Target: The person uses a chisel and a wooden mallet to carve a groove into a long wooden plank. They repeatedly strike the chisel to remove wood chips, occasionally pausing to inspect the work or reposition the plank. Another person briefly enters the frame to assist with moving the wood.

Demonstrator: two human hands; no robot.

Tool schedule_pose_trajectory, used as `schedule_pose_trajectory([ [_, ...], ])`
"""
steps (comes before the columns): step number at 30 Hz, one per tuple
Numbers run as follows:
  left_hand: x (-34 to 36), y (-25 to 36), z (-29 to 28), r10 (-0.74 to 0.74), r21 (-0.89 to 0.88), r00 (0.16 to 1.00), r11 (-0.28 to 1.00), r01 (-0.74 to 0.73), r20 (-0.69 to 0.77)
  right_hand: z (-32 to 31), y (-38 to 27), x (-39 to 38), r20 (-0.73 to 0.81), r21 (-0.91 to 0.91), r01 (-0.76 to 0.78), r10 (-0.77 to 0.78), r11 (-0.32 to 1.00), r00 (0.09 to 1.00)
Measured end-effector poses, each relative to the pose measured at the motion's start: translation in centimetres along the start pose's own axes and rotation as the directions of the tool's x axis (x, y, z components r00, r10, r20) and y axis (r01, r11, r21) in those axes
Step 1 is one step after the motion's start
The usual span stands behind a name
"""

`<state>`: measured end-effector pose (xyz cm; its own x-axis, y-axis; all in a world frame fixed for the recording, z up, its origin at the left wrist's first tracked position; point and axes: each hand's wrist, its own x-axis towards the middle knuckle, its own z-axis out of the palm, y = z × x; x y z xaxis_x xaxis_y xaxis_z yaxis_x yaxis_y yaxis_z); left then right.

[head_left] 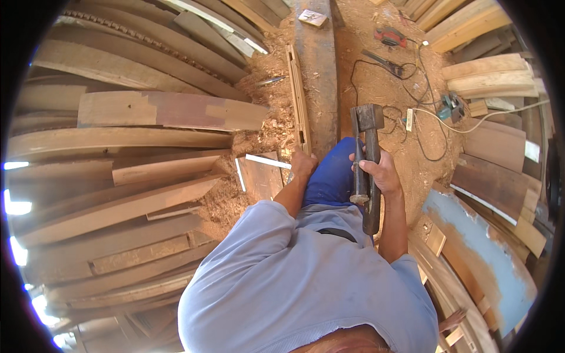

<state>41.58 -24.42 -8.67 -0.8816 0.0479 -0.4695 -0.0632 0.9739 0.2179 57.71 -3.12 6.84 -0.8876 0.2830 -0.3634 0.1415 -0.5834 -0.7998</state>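
In my right hand (379, 170) I grip a mallet (369, 117) with a dark block head and long dark handle, together with a metal chisel (359, 185) lying alongside it. Both are held upright in the picture over my blue-clad thigh. My left hand (303, 162) is closed on the near end of a long, narrow, slotted wooden piece (297, 91), which runs away from me along the left edge of a weathered plank bench (318, 70). A small pale block (312, 17) lies at the bench's far end.
Boards (176, 109) are stacked along both sides. On the shavings-covered floor lie a red power tool (389, 37), a dark tool (388, 65), a teal power tool (452, 107), cords and a power strip (409, 120). A loose panel (263, 182) is left of my leg; a blue-painted board (477, 235) sits right.
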Motion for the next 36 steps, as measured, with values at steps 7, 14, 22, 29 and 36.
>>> schedule_pose_trajectory([
  [7, 0.8, -2.0, 0.1, 0.165, -0.224, 0.986, 0.963, -0.152, 0.04, 2.9, 0.8, -0.1, -0.137, -0.016, -0.104, 0.101, 0.994, 0.985],
  [14, -7.3, 2.1, -11.0, 0.919, -0.325, 0.284, 0.189, -0.927, -0.274, 3.9, 2.8, 1.9, -0.117, -0.084, -0.185, 0.175, 0.979, 0.978],
  [22, -2.9, 3.9, -14.4, 0.752, -0.747, 0.428, -0.127, -0.652, -0.501, 8.9, 0.3, 4.0, -0.069, -0.46, -0.1, 0.077, 0.882, 0.995],
  [29, 5.2, 1.4, -17.0, 0.385, -0.924, 0.842, -0.113, -0.364, -0.379, 14.6, 1.1, 3.5, -0.171, -0.609, 0.39, -0.594, 0.691, 0.786],
  [36, 6.3, 0.1, -14.3, 0.36, -0.898, 0.823, -0.136, -0.419, -0.439, 12.8, 3.6, 1.3, -0.03, -0.52, 0.283, -0.348, 0.806, 0.937],
])
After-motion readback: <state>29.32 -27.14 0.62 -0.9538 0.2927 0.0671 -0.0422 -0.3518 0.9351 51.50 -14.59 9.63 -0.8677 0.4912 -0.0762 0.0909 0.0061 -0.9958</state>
